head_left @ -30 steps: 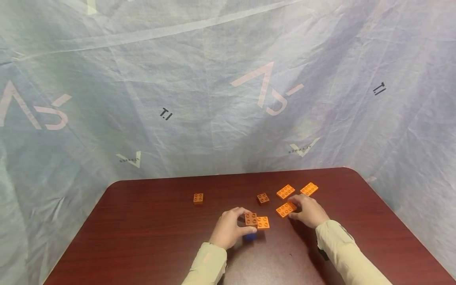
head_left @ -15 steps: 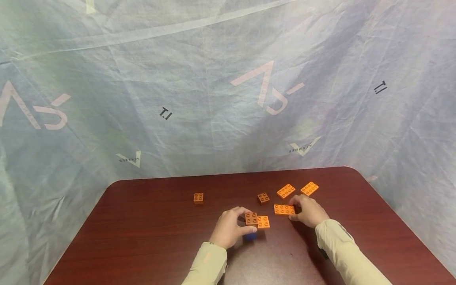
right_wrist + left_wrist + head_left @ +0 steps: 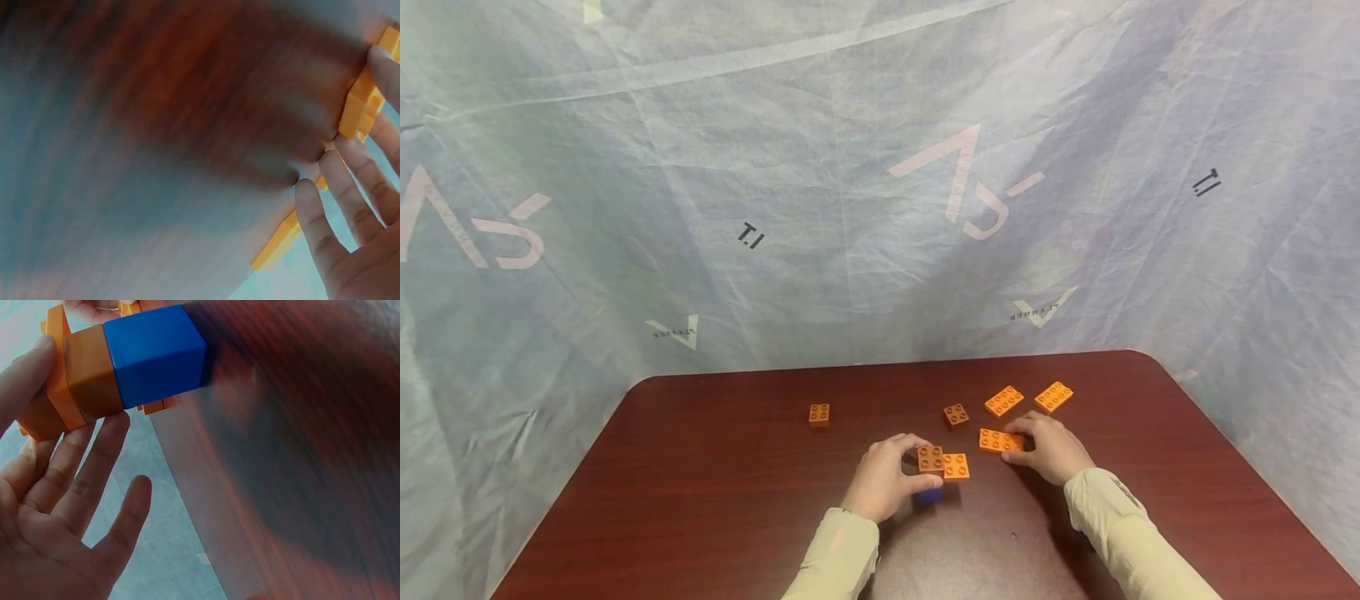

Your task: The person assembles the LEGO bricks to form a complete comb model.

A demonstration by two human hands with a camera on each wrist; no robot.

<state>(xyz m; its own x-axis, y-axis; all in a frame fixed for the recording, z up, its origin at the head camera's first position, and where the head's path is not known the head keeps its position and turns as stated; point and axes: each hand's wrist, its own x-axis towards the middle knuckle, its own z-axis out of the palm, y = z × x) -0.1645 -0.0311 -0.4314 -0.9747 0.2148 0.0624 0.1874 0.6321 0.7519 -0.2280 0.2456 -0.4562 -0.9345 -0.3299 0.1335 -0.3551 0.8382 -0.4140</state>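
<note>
My left hand (image 3: 882, 482) grips a small stack of toy building bricks between thumb and fingers. A blue brick (image 3: 156, 356) forms its base, then comes a brown brick (image 3: 94, 372), an orange plate (image 3: 66, 381) jutting out to the right in the head view, and another brown brick (image 3: 930, 458) on top. To the right, my right hand (image 3: 1051, 450) pinches the right end of an orange eight-stud plate (image 3: 994, 440) that lies on the table. The thumb (image 3: 382, 65) presses one long side of that plate, the fingers are at the other, and its right end is hidden.
Two more orange plates, a nearer plate (image 3: 1004, 402) and a farther plate (image 3: 1054, 397), lie beyond my right hand. One loose brown brick (image 3: 957, 416) sits behind the stack, another brown brick (image 3: 819, 415) farther left. A grey cloth (image 3: 842, 208) hangs behind the dark red table (image 3: 700, 500).
The orange plate at my right fingers has turned from slanted to nearly straight across, its left end swinging away from me. My left hand and the stack have kept their place.
</note>
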